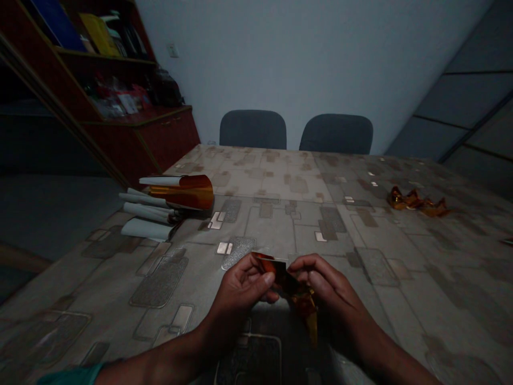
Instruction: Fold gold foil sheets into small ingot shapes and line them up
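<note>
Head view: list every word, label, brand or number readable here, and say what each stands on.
No text can be read.
Blue book and yellow book on the shelf: too dark and blurred to read.
Packets on the lower shelf: too small to read.
Orange metallic foil between the hands: no lettering shows.

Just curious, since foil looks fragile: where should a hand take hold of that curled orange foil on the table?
Likely the white rolled edge at the left of the curled orange foil, from above: it lies exposed atop the pile of white rolls, while the shiny curve looks easily creased.
</note>
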`<state>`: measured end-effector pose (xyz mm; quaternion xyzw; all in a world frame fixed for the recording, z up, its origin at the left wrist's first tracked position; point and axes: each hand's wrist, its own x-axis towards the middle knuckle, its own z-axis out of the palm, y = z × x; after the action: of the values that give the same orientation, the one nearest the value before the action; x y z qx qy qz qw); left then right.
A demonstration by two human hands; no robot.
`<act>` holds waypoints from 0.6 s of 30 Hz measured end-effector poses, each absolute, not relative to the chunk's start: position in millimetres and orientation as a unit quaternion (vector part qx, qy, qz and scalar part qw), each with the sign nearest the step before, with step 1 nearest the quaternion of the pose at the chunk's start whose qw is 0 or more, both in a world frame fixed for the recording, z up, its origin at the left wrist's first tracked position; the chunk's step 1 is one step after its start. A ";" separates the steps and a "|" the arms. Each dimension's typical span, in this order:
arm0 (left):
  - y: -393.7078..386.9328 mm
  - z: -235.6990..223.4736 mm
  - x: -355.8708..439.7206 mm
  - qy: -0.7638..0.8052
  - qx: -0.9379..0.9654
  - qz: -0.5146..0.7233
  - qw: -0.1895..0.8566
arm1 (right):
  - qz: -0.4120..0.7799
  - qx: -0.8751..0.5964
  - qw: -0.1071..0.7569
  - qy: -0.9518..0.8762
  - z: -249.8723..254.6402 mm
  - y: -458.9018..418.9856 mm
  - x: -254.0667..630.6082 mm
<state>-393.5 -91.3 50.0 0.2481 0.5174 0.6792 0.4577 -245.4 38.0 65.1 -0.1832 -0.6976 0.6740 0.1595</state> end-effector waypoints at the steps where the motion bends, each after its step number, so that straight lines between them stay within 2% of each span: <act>1: -91.4 48.9 -393.7 0.515 0.241 0.680 0.462 | 0.670 -0.185 0.169 -0.698 66.2 38.3 -245.8; 4: -91.6 47.4 -394.2 0.516 0.214 0.685 0.467 | 0.670 -0.187 0.184 -0.695 68.6 38.4 -246.5; 11: -91.7 50.8 -393.1 0.508 0.237 0.687 0.462 | 0.690 -0.188 0.132 -0.687 65.1 35.9 -245.4; 18: -90.7 49.2 -393.3 0.515 0.218 0.690 0.459 | 0.701 -0.179 0.150 -0.674 63.9 36.5 -246.9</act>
<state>-393.3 -90.7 49.2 0.2177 0.5153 0.6900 0.4592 -246.9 36.5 63.9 -0.1788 -0.6740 0.7009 0.1500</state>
